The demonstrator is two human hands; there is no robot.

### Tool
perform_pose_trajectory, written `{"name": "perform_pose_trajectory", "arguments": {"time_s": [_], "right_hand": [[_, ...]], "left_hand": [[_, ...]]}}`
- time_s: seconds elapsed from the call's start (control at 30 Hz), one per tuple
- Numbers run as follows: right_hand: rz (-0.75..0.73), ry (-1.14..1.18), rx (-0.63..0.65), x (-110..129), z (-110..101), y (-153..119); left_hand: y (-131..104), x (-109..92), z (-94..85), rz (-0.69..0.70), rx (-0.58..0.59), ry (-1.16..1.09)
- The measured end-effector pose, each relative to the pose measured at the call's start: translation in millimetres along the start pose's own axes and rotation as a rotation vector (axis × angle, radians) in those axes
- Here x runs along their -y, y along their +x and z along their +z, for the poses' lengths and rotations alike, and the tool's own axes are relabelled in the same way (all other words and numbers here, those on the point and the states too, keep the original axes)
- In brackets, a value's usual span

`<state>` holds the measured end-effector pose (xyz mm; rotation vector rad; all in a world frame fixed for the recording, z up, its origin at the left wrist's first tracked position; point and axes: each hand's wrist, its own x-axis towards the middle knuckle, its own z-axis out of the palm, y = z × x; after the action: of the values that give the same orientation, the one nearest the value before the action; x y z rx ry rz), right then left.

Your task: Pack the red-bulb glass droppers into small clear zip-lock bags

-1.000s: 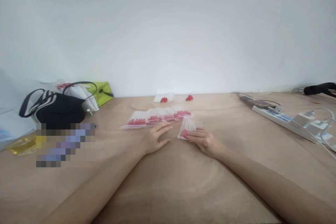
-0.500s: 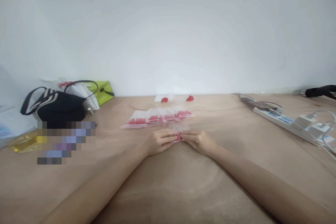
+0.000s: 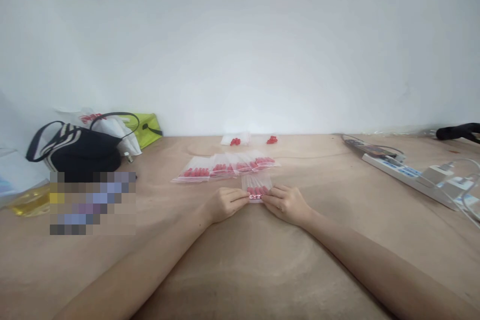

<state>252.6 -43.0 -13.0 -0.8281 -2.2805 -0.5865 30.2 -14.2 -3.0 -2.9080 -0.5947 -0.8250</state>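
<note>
A small clear plastic bag [image 3: 256, 181] with red pieces lined up near its front edge lies on the wooden table [image 3: 258, 260]. My left hand [image 3: 227, 204] pinches the bag's left front corner, and my right hand [image 3: 285, 204] pinches the right one. Just behind, a row of several overlapping clear bags [image 3: 225, 162] holds similar red pieces. Farther back, near the wall, are two more clear bags, one at left [image 3: 227, 139] and one at right [image 3: 258, 139], each with a small cluster of red pieces.
At the left are a black bag [image 3: 86, 152], a lime-green bag [image 3: 148, 130], a white bag [image 3: 129, 137] and a yellow packet [image 3: 32, 202]. A white power strip [image 3: 408, 180] with chargers and cables runs along the right. A black object [image 3: 457, 132] sits at the far right.
My hands have moved slightly apart along the bag's front edge. More of the bag and its row of red pieces now shows between them.
</note>
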Motion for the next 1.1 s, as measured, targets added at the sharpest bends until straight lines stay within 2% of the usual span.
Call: {"name": "perform_pose_trajectory", "arguments": {"time_s": [0.27,0.53,0.73,0.97,1.1], "right_hand": [[-0.057,-0.056,-0.044,7,4,9],[-0.042,-0.078,-0.118,19,13,21],[-0.121,-0.107,-0.096,18,15,25],[-0.164,-0.221,-0.044,14,9,23],[-0.110,-0.207,-0.018,4,6,13]], "left_hand": [[0,6,2.1,0.060,-0.011,0.082],[2,4,-1.7,0.146,-0.053,0.144],[5,3,-4.4,0.279,-0.169,0.267],[8,0,-1.9,0.271,-0.241,0.316],[4,3,-3.9,0.246,-0.248,0.316]]}}
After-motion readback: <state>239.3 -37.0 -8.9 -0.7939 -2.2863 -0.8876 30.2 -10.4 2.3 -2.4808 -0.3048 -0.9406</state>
